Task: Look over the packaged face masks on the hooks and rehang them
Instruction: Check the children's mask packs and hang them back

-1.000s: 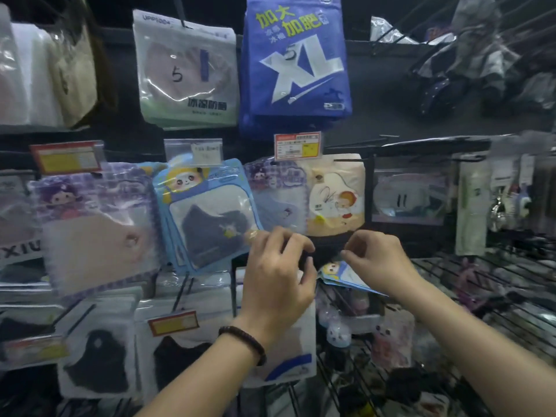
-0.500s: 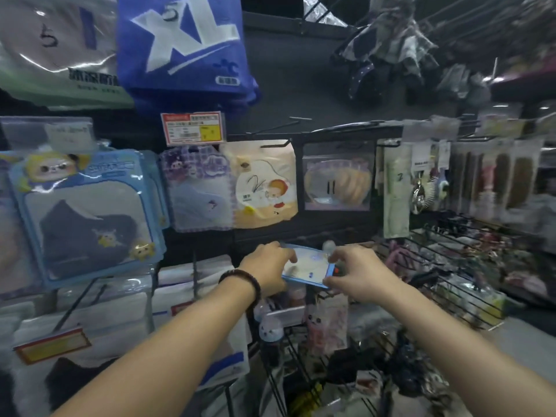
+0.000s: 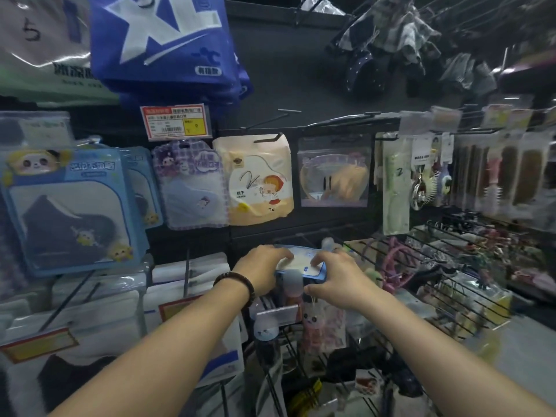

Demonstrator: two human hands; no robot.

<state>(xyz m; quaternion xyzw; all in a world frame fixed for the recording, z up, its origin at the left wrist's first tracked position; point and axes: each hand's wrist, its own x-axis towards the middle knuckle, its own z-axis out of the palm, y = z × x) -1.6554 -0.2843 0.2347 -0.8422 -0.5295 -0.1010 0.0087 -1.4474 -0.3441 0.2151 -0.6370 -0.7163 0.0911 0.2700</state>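
The blue-edged mask packet (image 3: 304, 263) has come off the hook row and now lies flat, low in front. The left hand (image 3: 261, 270) and right hand (image 3: 337, 275) each curl fingers over an edge (inspection underway, rehanging still due). One packet is in hand. Two blue panda packs (image 3: 75, 206), perhaps more behind, and one purple pack (image 3: 192, 185) hang.
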